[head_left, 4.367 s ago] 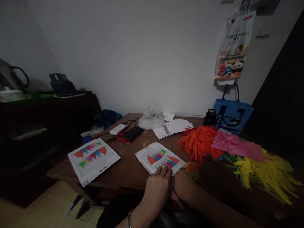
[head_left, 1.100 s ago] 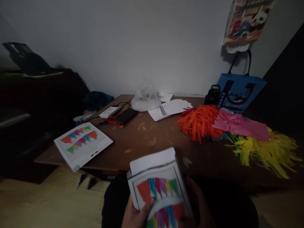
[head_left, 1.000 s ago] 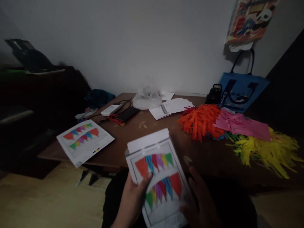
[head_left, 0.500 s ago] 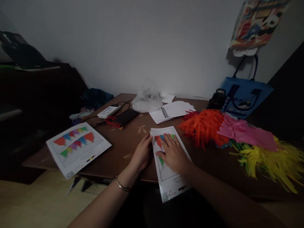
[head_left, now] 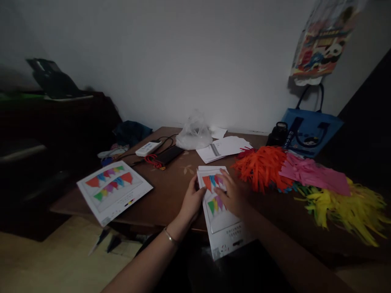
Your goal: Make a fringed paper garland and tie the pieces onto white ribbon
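Note:
A white printed packet (head_left: 224, 226) with coloured pennants lies at the table's front edge, its lower end jutting over. My left hand (head_left: 193, 200) grips its left edge, thumb on top and fingers at the side. At the upper right side my right hand (head_left: 233, 195) holds the packet too, fingers bent over its face, slightly blurred. A similar packet (head_left: 113, 203) lies alone on the left of the table, untouched.
Orange (head_left: 261, 167), pink (head_left: 314, 173) and yellow (head_left: 351, 207) fringed strips lie at the right, near a blue bag (head_left: 314, 130). Behind are white sheets (head_left: 224, 148), a clear plastic bag (head_left: 194, 136), a white power strip (head_left: 148, 148) and cables.
My right hand has drawn from lying flat across the packet to its right side, fingers now bent. My left thumb now rests on the packet. The whole view has shifted.

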{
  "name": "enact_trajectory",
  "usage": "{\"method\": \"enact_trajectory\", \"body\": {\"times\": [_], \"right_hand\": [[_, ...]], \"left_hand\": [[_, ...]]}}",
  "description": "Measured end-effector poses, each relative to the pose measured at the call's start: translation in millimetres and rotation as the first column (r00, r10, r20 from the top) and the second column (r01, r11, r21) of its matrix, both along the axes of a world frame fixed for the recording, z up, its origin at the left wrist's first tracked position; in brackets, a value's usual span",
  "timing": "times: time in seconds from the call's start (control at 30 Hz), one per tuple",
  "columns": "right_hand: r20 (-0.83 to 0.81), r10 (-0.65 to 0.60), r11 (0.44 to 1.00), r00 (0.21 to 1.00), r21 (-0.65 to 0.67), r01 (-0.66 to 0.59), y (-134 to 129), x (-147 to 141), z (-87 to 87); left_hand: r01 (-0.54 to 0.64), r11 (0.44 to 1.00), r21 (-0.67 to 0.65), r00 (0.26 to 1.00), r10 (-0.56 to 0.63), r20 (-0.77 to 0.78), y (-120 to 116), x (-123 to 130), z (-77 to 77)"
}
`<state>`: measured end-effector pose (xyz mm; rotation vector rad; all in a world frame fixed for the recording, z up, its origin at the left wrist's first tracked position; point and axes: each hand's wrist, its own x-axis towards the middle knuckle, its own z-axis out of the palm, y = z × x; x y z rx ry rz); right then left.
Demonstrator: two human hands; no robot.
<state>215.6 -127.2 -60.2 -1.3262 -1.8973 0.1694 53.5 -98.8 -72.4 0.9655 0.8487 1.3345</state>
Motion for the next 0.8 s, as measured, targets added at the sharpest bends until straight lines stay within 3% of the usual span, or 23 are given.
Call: {"method": "enact_trajectory", "body": {"times": [0.1, 0.2, 0.33, 0.47, 0.7, 0.8], "right_hand": [[-0.165, -0.101, 0.993, 0.981, 0.046, 0.11, -13, 23, 4.5], [-0.25, -0.098, 0.994, 0.963, 0.028, 0.109, -31, 40, 5.0], [-0.352, -0.133, 0.99, 0.927, -0.01, 0.138, -55, 48, 11.4], [-0.389, -0.174, 0.982, 0.904, -0.006, 0.187, -72, 51, 12.2], [-0.582, -0.132, 0.983, 0.802, -0.183, 0.029, -109, 44, -32.7], [-0.696, -0.117, 0.97, 0.708, -0.234, -0.07, -130, 33, -50.7]], "left_hand": [[-0.007, 0.999, 0.049, 1.0, 0.005, 0.029, -25, -4, 11.1], [-0.01, 0.992, 0.124, 1.0, 0.006, 0.03, -47, -5, 16.0], [-0.011, 0.961, 0.275, 0.992, 0.046, -0.122, -60, -5, 12.5], [0.012, 0.954, 0.299, 0.967, 0.066, -0.247, -64, -8, 4.9], [-0.07, 0.98, 0.187, 0.941, 0.127, -0.315, -95, -13, -6.0], [-0.11, 0.988, 0.112, 0.928, 0.143, -0.344, -116, -17, -19.8]]}}
